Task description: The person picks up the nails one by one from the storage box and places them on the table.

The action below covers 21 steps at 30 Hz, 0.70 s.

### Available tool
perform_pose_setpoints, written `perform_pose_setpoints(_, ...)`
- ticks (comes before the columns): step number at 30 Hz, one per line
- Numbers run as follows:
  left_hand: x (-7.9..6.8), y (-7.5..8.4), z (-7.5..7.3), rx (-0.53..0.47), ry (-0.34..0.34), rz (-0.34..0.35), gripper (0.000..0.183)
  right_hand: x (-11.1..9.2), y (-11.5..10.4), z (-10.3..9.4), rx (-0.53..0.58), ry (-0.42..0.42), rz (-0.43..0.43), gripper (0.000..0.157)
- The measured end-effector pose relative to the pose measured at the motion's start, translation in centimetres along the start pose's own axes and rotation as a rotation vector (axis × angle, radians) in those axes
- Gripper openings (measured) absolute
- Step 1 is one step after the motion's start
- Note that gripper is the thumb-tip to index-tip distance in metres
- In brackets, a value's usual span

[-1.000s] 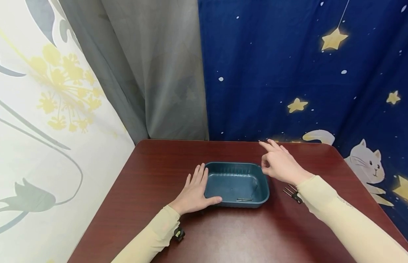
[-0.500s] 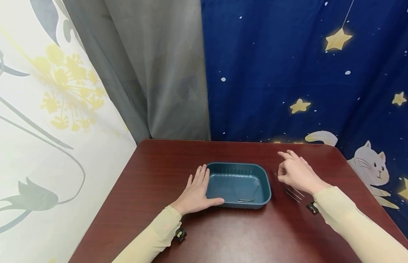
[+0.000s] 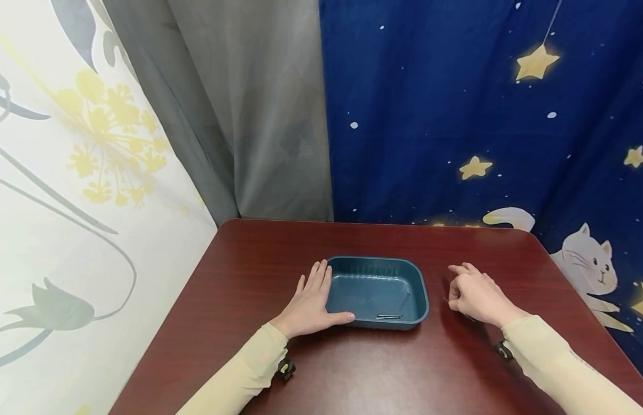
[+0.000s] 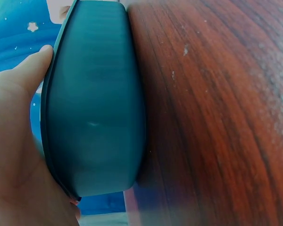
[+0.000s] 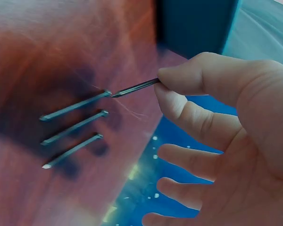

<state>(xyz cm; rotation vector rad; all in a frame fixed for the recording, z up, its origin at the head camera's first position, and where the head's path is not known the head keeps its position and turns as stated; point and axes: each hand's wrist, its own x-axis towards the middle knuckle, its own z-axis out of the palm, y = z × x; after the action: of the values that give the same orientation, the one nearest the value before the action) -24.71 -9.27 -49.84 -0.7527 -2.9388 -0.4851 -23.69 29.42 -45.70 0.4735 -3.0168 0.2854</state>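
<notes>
My right hand (image 3: 479, 297) is low over the table to the right of the blue-green tray (image 3: 423, 314). Its thumb and forefinger pinch a metal nail (image 5: 137, 88) near one end, and the other fingers extend loosely. The held nail's pointed end is right by the head of one of three nails (image 5: 75, 106) lying side by side on the table; in the head view the hand mostly covers these. My left hand (image 3: 308, 302) rests on the tray's left side, fingers straight along the rim and thumb at the near edge. More nails (image 3: 389, 316) lie inside the tray.
The dark red wooden table (image 3: 373, 374) ends at a back edge in front of a grey curtain (image 3: 280, 115) and a blue star-patterned curtain (image 3: 415, 115). A white patterned wall hanging (image 3: 67, 230) borders the left side. Each wrist wears a small black camera (image 3: 286, 369).
My right hand has moved from the tray's right rim rightward, then lower toward the nails on the table. The left hand has stayed on the tray.
</notes>
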Motion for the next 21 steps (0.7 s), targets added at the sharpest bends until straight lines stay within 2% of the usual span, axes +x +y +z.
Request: perform_pose_setpoints(21, 0.0, 0.0, -0.3, 0.005, -0.019, 0.01, 0.118, -1.7, 0.4, 2.8, -0.056, 0.028, -0.003, 0.031)
